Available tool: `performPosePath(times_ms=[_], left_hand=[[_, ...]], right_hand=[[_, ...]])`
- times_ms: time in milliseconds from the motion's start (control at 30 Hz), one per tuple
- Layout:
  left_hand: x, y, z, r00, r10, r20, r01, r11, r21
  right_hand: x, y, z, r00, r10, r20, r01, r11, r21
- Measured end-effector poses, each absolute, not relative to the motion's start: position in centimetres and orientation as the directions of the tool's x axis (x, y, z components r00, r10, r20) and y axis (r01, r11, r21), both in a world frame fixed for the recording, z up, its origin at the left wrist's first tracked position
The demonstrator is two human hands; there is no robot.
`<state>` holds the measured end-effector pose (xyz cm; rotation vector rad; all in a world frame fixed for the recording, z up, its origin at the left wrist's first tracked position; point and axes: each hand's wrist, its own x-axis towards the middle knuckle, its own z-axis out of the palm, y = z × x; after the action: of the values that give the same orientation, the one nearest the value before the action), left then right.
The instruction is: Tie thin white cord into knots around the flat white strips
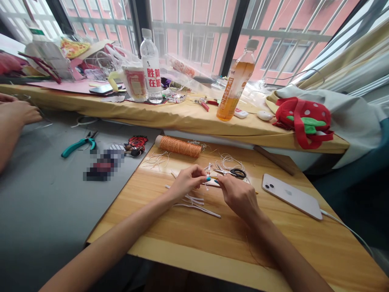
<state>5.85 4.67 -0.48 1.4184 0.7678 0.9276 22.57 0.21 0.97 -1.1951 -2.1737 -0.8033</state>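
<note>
Head view looks down on both my forearms, which reach in from the bottom edge and meet over the middle of the wooden board [212, 239]. My left hand [187, 182] lies palm-down with the wrist low, its thumb and forefinger pinched on a small white piece [209, 167] with thin cord ends sticking up from it. My right hand [238, 194] comes in from the other side, knuckles up, fingers curled and pinching the same little piece from the right; the two sets of fingertips almost touch. What exactly the piece is I cannot tell, it is too small. It is pale, narrow, and held just above the board.

Under my left hand lie several white strips [197, 205], loose on the wood. Just beyond my right hand rest black-handled scissors [235, 173], with a coil of thin pale cord [229, 161] behind them. A spool of orange thread [179, 146] lies on its side at the board's far edge. A white phone [291, 196] lies face-down to the right, cable plugged in. Another person's hand [16, 113] rests at the left edge.
</note>
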Motion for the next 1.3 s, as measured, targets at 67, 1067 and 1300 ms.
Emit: performPosePath(times_ms=[67,1067,1300], left_hand=[[5.8,5.0,-0.7,0.465,0.882,0.074,-0.075,-0.044,0.996],[5.4,4.7,0.0,0.486,0.871,-0.064,-0.158,0.16,0.975],[5.6,4.7,-0.1,0.447,0.894,-0.028,-0.169,0.115,0.979]], right_hand=[[22.7,0.2,1.1,-0.491,0.533,0.689,0.859,0.427,0.283],[23.0,0.1,1.5,-0.7,0.469,0.538,0.712,0.508,0.485],[23.0,0.3,1.3,-0.707,0.505,0.496,0.706,0.541,0.457]])
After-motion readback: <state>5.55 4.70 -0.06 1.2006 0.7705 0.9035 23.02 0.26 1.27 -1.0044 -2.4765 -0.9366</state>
